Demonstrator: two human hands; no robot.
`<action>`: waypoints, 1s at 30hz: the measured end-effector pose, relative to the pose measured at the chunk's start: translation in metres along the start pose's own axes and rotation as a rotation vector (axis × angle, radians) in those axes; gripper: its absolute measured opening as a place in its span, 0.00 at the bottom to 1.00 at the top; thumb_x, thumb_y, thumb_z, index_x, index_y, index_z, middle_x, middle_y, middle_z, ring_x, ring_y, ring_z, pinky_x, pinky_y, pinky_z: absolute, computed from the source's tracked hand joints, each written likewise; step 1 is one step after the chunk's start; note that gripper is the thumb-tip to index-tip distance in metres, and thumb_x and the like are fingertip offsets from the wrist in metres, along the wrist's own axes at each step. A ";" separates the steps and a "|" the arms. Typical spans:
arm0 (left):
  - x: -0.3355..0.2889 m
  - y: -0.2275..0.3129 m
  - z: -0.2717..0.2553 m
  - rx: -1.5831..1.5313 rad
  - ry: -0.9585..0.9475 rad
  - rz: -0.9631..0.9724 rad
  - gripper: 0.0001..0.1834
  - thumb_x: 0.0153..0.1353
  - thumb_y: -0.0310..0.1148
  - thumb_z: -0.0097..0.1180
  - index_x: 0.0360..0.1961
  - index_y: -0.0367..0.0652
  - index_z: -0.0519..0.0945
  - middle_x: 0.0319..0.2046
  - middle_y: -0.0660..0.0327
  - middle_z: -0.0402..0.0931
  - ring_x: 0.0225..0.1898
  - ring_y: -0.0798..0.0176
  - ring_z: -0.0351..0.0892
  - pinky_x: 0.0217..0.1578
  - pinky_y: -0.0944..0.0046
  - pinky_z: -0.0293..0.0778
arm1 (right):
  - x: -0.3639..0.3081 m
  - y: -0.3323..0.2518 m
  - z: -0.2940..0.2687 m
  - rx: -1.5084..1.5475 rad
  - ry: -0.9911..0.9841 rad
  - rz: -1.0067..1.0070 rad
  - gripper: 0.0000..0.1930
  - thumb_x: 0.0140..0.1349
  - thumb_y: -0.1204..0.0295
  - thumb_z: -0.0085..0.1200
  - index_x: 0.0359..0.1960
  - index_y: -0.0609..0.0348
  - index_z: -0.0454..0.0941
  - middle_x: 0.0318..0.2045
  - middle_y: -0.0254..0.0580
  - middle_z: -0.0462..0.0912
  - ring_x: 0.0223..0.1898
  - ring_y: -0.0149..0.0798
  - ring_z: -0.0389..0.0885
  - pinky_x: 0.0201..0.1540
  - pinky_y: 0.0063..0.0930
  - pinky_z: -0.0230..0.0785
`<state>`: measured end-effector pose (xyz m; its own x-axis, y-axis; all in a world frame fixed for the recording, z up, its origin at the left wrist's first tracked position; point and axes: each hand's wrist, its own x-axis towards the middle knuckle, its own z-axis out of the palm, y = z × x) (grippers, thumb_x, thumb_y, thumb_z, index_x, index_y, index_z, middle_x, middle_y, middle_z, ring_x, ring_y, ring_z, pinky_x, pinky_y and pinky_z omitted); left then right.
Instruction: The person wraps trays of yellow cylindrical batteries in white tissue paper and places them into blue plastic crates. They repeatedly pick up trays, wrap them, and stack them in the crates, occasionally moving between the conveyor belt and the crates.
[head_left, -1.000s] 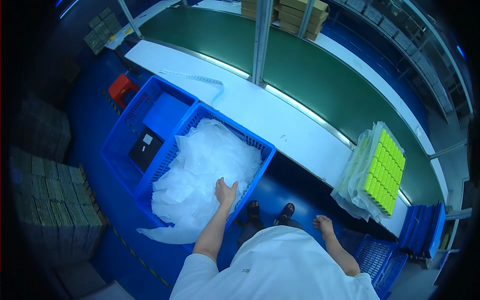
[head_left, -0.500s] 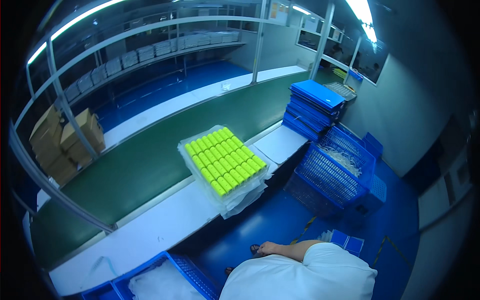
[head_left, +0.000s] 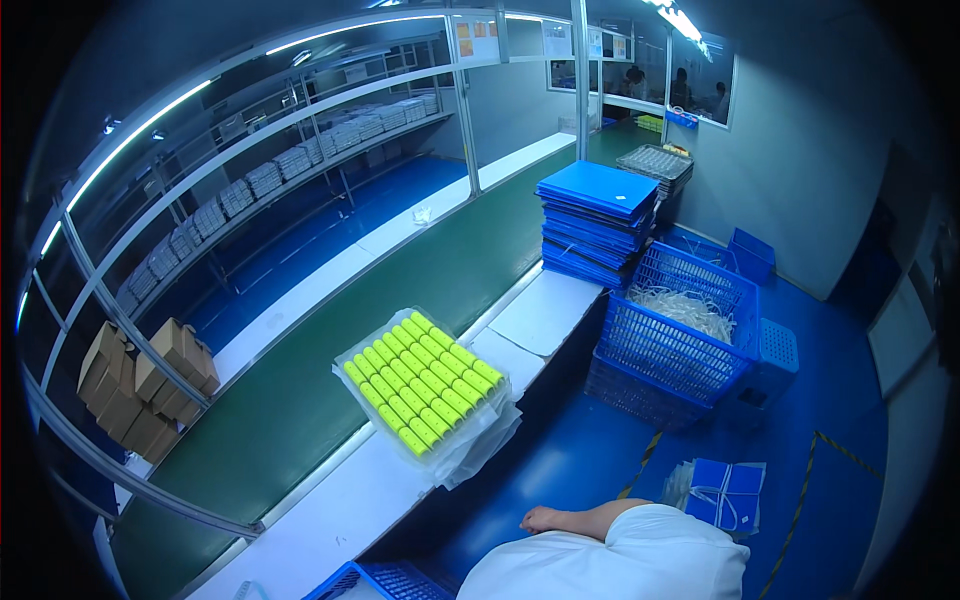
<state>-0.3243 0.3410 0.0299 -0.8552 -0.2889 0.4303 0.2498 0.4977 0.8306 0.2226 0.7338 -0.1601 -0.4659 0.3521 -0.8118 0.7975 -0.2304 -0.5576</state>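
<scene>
Your right hand (head_left: pixel 540 520) hung over the blue floor (head_left: pixel 530 465); its fingers seemed loosely curled, though they showed too small for me to tell whether they pinched anything. Your left hand was out of view. At eleven o'clock from your right, rows of lime-green cylinders (head_left: pixel 422 382) sat on the white bench (head_left: pixel 370 497); at one o'clock stood a blue crate (head_left: pixel 655 330) holding pale strips (head_left: pixel 690 308).

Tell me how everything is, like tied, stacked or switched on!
Yellow-green cylinders: lined up in rows
Blue panels: stacked
Upper blue basket: holding white strips
Blue floor bundle: tied
Cardboard boxes: piled up
Ceiling light: on
Green belt: motion unclear
Right hand: nothing visibly held
</scene>
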 end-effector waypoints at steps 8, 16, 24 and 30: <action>-0.173 0.227 0.085 -0.257 -0.373 0.196 0.17 0.69 0.38 0.57 0.33 0.31 0.78 0.29 0.44 0.81 0.31 0.48 0.80 0.36 0.54 0.77 | -0.017 -0.052 -0.021 0.229 -0.099 -0.104 0.24 0.67 0.49 0.53 0.51 0.56 0.80 0.43 0.37 0.83 0.45 0.34 0.81 0.48 0.29 0.74; -0.363 0.319 0.083 -0.123 -1.185 0.357 0.13 0.67 0.36 0.55 0.42 0.35 0.79 0.32 0.40 0.80 0.34 0.37 0.81 0.35 0.50 0.76 | -0.111 -0.214 -0.052 0.570 -0.399 -0.739 0.31 0.71 0.53 0.50 0.66 0.65 0.66 0.59 0.43 0.75 0.55 0.34 0.76 0.59 0.31 0.69; -0.380 0.331 0.074 -0.289 -1.336 0.499 0.21 0.64 0.36 0.60 0.55 0.36 0.77 0.52 0.41 0.76 0.53 0.40 0.77 0.52 0.53 0.74 | -0.123 -0.226 -0.052 0.694 -0.035 -0.726 0.21 0.70 0.55 0.53 0.46 0.63 0.82 0.39 0.35 0.83 0.42 0.27 0.79 0.47 0.23 0.72; -0.375 0.343 0.065 -0.451 -1.402 0.568 0.26 0.60 0.35 0.65 0.58 0.37 0.75 0.59 0.45 0.72 0.62 0.45 0.72 0.58 0.55 0.70 | -0.145 -0.223 -0.082 0.603 0.085 -0.744 0.22 0.73 0.57 0.49 0.53 0.64 0.80 0.42 0.37 0.84 0.44 0.28 0.80 0.50 0.23 0.73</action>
<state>0.0527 0.6730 0.1300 -0.2664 0.9265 0.2658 0.5615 -0.0750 0.8241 0.1437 0.8083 0.0965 -0.7249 0.6556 -0.2116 -0.0340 -0.3409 -0.9395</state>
